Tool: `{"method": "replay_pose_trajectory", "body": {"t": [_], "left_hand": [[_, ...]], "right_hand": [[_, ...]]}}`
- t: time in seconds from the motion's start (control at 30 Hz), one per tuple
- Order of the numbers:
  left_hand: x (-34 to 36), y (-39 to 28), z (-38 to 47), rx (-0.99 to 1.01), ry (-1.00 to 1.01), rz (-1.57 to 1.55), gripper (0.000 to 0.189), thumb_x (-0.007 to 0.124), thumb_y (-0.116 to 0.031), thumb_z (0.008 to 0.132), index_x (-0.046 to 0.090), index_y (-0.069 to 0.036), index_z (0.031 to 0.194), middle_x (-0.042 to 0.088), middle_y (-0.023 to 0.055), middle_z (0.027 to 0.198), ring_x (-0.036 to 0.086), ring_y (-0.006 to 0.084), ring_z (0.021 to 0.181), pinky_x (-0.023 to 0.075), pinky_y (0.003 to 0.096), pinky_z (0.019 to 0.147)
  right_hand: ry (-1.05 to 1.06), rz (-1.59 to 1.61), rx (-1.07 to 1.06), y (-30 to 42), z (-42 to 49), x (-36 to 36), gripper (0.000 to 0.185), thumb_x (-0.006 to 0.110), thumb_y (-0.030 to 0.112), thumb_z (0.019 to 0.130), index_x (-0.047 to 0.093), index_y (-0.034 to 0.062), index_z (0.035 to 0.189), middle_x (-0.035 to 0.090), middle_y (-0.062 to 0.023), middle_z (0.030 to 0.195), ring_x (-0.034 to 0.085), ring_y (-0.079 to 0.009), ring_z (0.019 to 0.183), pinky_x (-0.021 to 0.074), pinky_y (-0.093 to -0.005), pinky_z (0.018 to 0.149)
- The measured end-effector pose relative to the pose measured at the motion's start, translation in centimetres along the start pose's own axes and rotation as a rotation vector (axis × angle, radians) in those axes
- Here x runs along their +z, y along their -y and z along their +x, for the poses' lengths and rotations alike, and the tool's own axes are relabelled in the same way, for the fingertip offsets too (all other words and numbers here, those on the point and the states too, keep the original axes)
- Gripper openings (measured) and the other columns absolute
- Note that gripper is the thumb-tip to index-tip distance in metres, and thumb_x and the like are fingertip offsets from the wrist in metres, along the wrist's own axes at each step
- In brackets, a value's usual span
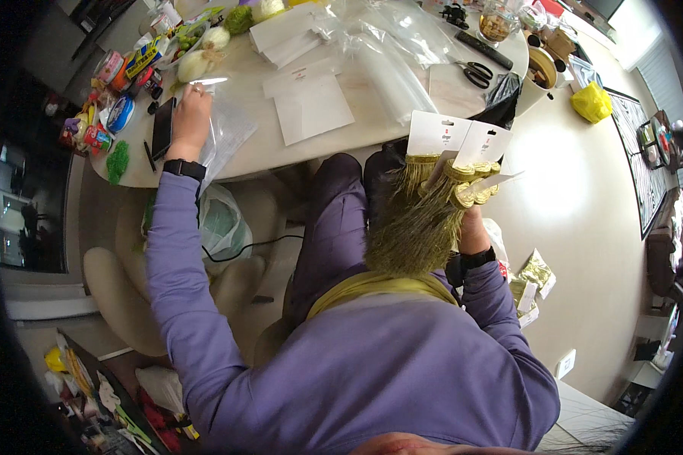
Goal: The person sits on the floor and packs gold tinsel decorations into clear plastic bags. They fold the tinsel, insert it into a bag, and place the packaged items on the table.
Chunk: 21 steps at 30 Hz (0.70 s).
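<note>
My right hand (474, 230) grips a bundle of gold tinsel fringes (415, 233) over my lap, partly hidden behind it. Rolled gold bands top the fringes, and white hang cards (438, 133) with writing stick up from them. At the left of the table, my left hand (190, 116) has its fingers closed on a clear plastic bag (225, 128) that droops over the table's edge. A black phone (164, 128) and a black pen (149, 155) lie beside that wrist. Folded white cards (313, 111) rest on the table between my hands.
Clear plastic sleeves (387, 74) spread across the table (245, 162), near black-handled scissors (475, 74) and a glass jug (492, 25). Jars and packets (119, 77) crowd its left end. Gold packets (535, 278) lie on the floor at right; a chair (119, 296) stands left.
</note>
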State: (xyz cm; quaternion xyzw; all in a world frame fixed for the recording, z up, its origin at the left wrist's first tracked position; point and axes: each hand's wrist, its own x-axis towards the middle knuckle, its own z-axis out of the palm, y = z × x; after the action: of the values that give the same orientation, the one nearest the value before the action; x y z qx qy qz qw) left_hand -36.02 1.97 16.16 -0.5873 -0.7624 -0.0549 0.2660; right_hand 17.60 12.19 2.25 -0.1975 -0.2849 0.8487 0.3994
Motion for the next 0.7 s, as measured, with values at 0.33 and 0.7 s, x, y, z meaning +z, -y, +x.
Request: {"method": "replay_pose_trajectory", "body": {"t": [0.33,0.7], "left_hand": [[-0.2,1.0,-3.0,-0.07,0.155,0.201,0.034,0.043,-0.009,0.095,0.058,0.0,0.124,0.051,0.0188,0.139,0.052,0.0337,0.124,0.0462,0.0421,0.1],[-2.6,-9.0,-11.0,0.223,0.21,-0.085,0.073,0.071,-0.014,0.082,0.036,-0.002,0.144,0.036,0.0198,0.149,0.045,0.0369,0.13,0.0395,0.0452,0.108]], "right_hand": [[0.038,-0.18,-0.042,-0.2,0.4,4.8,0.058,0.069,0.041,0.088,0.052,0.0041,0.129,0.063,-0.0111,0.117,0.062,-0.0226,0.106,0.0525,-0.0376,0.094],[0.283,-0.345,-0.127,-1.5,2.6,5.7,0.052,0.064,0.046,0.092,0.053,0.0053,0.122,0.063,-0.0098,0.105,0.063,-0.0192,0.096,0.0548,-0.0345,0.084]]}}
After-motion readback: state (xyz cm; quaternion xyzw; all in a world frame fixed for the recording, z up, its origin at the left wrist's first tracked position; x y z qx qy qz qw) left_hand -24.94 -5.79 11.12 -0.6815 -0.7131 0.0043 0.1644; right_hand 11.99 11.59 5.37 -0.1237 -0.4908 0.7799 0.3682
